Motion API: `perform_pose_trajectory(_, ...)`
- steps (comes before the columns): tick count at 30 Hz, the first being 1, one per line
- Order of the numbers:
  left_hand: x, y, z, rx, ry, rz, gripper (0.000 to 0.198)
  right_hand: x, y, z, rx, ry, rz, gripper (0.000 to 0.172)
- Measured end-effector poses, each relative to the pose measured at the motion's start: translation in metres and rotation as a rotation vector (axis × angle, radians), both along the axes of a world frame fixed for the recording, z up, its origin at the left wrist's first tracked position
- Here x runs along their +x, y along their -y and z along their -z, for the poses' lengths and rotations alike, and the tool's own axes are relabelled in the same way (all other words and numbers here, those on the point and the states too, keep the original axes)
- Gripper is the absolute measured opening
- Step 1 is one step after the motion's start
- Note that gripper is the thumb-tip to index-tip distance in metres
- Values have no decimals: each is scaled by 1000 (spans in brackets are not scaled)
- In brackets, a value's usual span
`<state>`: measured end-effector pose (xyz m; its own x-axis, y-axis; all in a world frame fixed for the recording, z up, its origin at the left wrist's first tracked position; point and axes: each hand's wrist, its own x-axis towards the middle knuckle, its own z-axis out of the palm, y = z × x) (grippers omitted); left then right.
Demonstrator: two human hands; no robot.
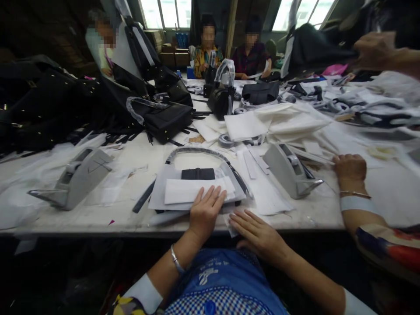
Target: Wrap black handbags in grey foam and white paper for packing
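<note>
Your left hand [205, 212] lies flat on the white paper sheet [193, 190] covering the black handbag [197, 173], with the sheet under your straight, nearly closed fingertips. Your right hand [257, 232] rests just beside it, fingers extended and gripping nothing.

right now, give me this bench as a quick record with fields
left hand: open, flat on white paper over the black bag
right hand: open, fingertips on a paper scrap at the table edge
bag handle: wrapped, arching away
left tape dispenser: grey, left of the bag
right tape dispenser: grey, right of the bag
co-worker's hand: resting by the right tape dispenser
</note>
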<state>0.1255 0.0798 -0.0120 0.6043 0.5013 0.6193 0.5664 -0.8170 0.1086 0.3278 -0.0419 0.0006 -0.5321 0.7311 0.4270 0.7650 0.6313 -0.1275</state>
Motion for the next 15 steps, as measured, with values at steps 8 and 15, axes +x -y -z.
perform_pose_trajectory(8,1,-1,3,39,-10,-22,34,-14,-6,27,131,-170,31,38)
perform_pose_trajectory(15,2,-1,4,38,-23,-35,34,-30,20,13,155,-218,68,31)
